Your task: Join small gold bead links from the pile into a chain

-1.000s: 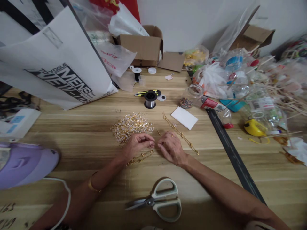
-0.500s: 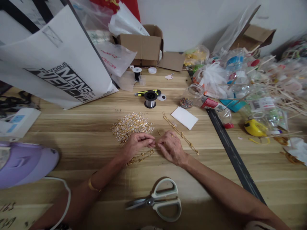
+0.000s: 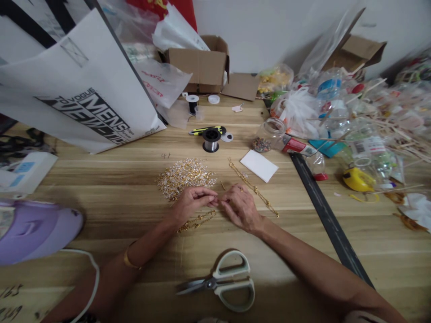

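Observation:
My left hand (image 3: 192,205) is closed in a pinch just in front of a heap of small gold and clear beads (image 3: 183,176). Facing it, my right hand (image 3: 243,208) also pinches, its fingertips close to the left ones. Whatever lies between the fingertips is too small to make out. A gold beaded chain (image 3: 198,220) lies partly behind my left wrist. To the right of my right hand, a longer gold chain (image 3: 253,186) stretches across the table. Scissors (image 3: 215,282) with pale handles lie nearer to me, blades pointing left.
Behind the beads stand a spool of clear line (image 3: 211,142) and a yellow-black cutter (image 3: 202,130). A white card (image 3: 259,165) and a jar of beads (image 3: 269,134) are at right. A large white bag (image 3: 87,85) and a purple appliance (image 3: 37,229) flank the left.

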Motion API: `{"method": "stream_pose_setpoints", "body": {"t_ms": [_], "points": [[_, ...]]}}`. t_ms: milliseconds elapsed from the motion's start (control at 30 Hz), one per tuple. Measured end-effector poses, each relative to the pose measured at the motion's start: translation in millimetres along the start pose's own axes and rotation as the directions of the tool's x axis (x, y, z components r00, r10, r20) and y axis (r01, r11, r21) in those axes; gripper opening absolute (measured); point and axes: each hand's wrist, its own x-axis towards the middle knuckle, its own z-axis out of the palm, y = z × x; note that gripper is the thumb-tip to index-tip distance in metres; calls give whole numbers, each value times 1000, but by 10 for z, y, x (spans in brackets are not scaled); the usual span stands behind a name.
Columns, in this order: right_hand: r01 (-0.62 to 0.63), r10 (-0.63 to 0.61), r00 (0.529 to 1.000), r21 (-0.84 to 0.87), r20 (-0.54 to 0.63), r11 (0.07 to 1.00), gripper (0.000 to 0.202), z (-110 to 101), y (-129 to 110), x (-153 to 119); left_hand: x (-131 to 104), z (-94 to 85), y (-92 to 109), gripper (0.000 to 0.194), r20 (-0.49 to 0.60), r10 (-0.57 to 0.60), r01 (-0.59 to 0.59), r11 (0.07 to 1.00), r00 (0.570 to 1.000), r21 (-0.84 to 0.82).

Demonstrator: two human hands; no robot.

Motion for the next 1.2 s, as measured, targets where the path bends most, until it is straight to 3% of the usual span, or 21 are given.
{"method": "stream_pose_setpoints", "body": {"t_ms": [367,933,1200], "points": [[4,-4,1000,-2,-14,1000,4,2,-4,3,1,11,30,12,-32,21,-19,998,999,65],[6,-7,1000,-18,-13,1000,5,-15,-13,16,6,-5,-5,19,-29,-23,23,1000,999,-10],[-19,19,1000,-8,-4,1000,5,-10,-10,7,-7,8,19,18,-25,7,-6,999,1000,47]]}}
